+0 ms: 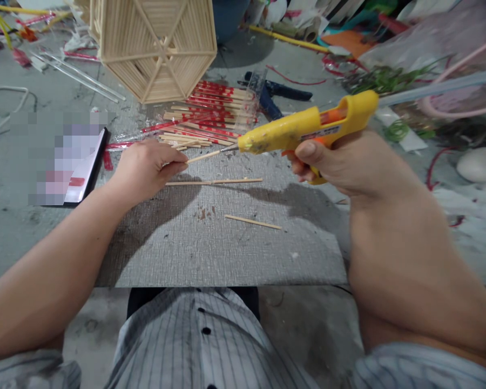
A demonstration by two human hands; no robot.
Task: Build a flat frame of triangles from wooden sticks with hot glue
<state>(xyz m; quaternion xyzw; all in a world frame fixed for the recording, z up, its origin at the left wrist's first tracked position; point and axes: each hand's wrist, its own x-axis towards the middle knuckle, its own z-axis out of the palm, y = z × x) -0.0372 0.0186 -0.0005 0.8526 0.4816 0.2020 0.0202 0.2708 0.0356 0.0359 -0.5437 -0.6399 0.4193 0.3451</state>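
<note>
Between thumb and fingers, my left hand (146,167) pinches one end of a thin wooden stick (203,157). My right hand (340,162) grips a yellow hot glue gun (283,128), with a clear glue stick (437,86) running out of its back. The gun's metal nozzle meets or nearly meets the free end of the held stick. Just below, two wooden sticks (237,181) lie joined or end to end on the grey mat. Closer to me is a short loose stick (253,222).
A hexagonal stick-built piece (157,48) stands at the back. Behind my hands lie red-wrapped chopsticks (218,102) and dark blue-handled pliers (271,100). A phone (76,167) is on the left, clear glue sticks (79,75) beyond it. A pink basket (453,105) stands at right.
</note>
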